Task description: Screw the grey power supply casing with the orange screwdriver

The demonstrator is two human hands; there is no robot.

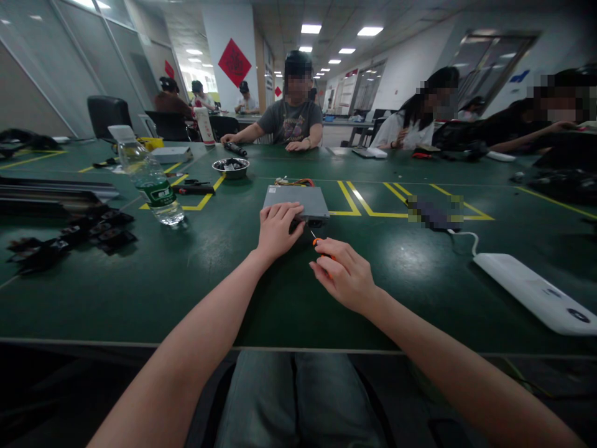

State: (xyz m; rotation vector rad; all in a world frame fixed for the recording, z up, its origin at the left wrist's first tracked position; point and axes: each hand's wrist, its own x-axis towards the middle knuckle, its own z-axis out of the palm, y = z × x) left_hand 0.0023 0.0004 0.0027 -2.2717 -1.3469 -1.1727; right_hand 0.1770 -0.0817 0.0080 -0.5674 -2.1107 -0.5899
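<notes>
A flat grey metal power supply unit (305, 198) lies on the green table, its socket side facing me and coloured wires (298, 182) showing behind it. My left hand (278, 231) rests over its near left corner, with the thumb along the front face and the fingers on top. In my right hand (345, 274) is a screwdriver (318, 241) with an orange handle, gripped between thumb and fingers. Its thin shaft points up and left to the unit's front face, below the socket. Whether the tip touches a screw is too small to tell.
A water bottle (156, 180) stands left, near black parts (69, 239). Beyond are a metal bowl (231, 167) of small parts and a black tool (193, 188). On the right lies a white power bank (536, 292) with a cable. A person (293, 112) sits opposite.
</notes>
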